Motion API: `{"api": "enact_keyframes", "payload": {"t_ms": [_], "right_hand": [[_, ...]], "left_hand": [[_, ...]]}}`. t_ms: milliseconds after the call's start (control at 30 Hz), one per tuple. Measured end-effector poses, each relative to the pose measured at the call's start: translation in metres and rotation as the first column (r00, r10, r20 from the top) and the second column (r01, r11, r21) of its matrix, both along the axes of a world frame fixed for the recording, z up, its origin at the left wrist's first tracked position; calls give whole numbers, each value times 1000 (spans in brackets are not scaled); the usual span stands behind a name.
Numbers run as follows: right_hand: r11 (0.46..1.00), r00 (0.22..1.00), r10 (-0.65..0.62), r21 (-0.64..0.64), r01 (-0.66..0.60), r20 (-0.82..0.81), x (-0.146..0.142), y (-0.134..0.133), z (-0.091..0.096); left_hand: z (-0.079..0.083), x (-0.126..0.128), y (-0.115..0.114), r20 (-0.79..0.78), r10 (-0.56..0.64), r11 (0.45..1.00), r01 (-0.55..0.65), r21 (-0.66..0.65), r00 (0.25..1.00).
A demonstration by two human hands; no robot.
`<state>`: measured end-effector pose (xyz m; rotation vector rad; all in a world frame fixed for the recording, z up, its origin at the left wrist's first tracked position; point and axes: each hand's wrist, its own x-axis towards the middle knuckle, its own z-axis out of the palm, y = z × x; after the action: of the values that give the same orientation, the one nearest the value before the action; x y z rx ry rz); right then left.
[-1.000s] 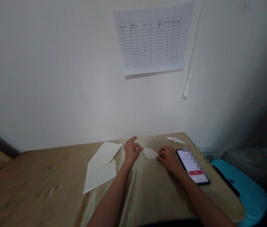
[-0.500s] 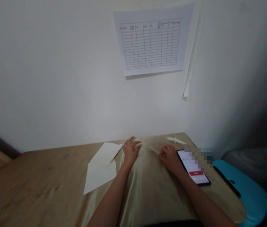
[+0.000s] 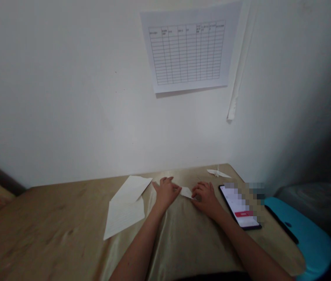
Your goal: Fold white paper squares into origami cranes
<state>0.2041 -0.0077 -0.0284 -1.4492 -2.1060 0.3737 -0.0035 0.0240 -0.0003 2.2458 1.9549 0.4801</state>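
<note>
A small white piece of folded paper (image 3: 187, 192) lies just above the cloth between my hands. At its left end, my left hand (image 3: 166, 192) pinches the edge with thumb and fingertips. My right hand (image 3: 206, 198) is closed on the other end, its curled fingers hiding part of the paper. Beyond my right hand, near the wall, rests a folded paper crane (image 3: 218, 173). To the left of my left hand are white paper sheets (image 3: 124, 217), one overlapping the other.
A phone (image 3: 239, 212) with a lit screen lies right of my right hand. The table wears a satiny tan cloth (image 3: 51, 226). A turquoise chair back (image 3: 308, 238) stands at the right edge. A printed table sheet (image 3: 189, 54) hangs on the wall.
The paper has turned so its flat face shows, where before only a thin edge was visible. My left hand has moved right and toward me, onto the paper; my right hand shifted slightly left.
</note>
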Motion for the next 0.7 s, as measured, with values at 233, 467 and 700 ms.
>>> {"api": "enact_keyframes", "payload": {"t_ms": [233, 467, 700], "right_hand": [[996, 995, 75, -33, -77, -61, -2, -2, 5], [998, 999, 36, -61, -35, 16, 2, 5, -5], [992, 994, 111, -61, -110, 16, 3, 3, -2]], "left_hand": [[-9, -5, 2, 13, -103, 988, 104, -112, 995], [-12, -5, 0, 39, -212, 965, 215, -147, 977], [-13, 1, 1, 29, -206, 973, 208, -101, 978]]}}
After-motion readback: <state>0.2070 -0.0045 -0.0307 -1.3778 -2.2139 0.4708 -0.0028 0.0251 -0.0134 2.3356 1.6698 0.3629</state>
